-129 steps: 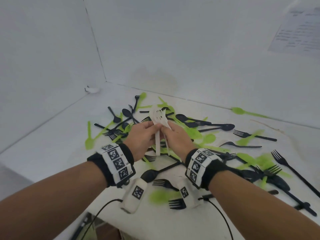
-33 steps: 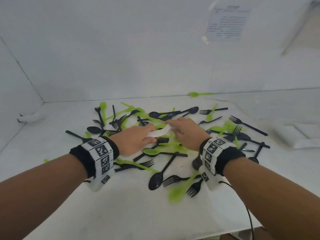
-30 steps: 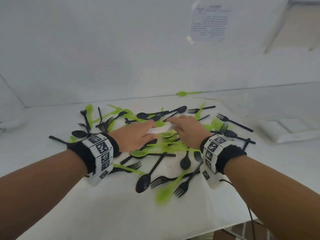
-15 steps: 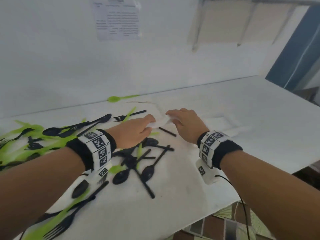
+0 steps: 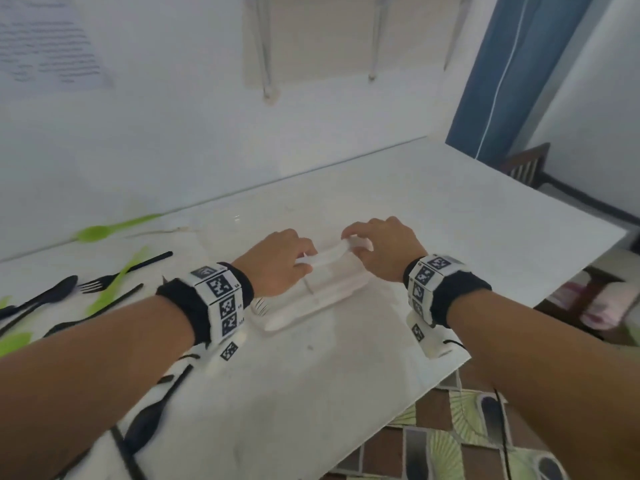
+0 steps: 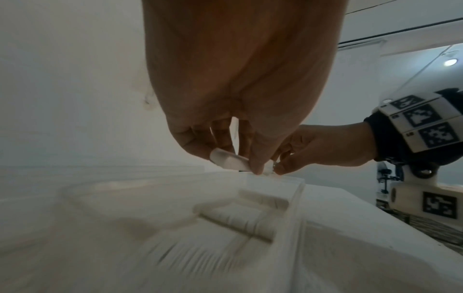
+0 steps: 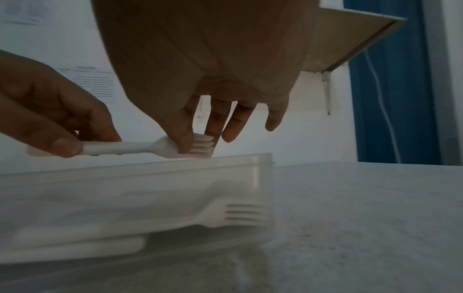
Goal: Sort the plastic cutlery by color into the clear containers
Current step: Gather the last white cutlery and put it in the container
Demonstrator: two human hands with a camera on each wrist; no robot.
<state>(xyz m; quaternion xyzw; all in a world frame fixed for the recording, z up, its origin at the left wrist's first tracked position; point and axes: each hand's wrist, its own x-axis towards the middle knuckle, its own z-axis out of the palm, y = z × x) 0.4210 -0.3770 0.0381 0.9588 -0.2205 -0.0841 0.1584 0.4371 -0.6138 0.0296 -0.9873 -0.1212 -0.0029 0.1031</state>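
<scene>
While the white forks (image 5: 327,255) hang level just above the rim of the clear container (image 5: 313,301), the step in hand looks like the delivery of the white pieces: the left hand (image 5: 277,263) pinches the handle ends between thumb and fingertips, and the right hand (image 5: 382,247) pinches the tine ends, its thumb and first fingers closed on the white heads while the little finger stands free. In the right wrist view more white cutlery (image 7: 240,215) already lies inside the container, seen through its wall, so this bin seems partly filled. The next move, as I judge it, calls for lowering the bundle straight down between the walls, parallel to the long side so neither end catches the rim, and then letting both pinches go together. The container stands on a white table (image 5: 346,375) near its front edge; off to the left lie black cutlery (image 5: 52,296) and green cutlery (image 5: 114,285), unsorted and well apart from the hands. Behind is a pale wall with a printed sheet (image 5: 48,46), a shelf on brackets (image 5: 311,39), a blue curtain (image 5: 512,74) to the right, and patterned floor tiles (image 5: 450,438) below the table edge.
</scene>
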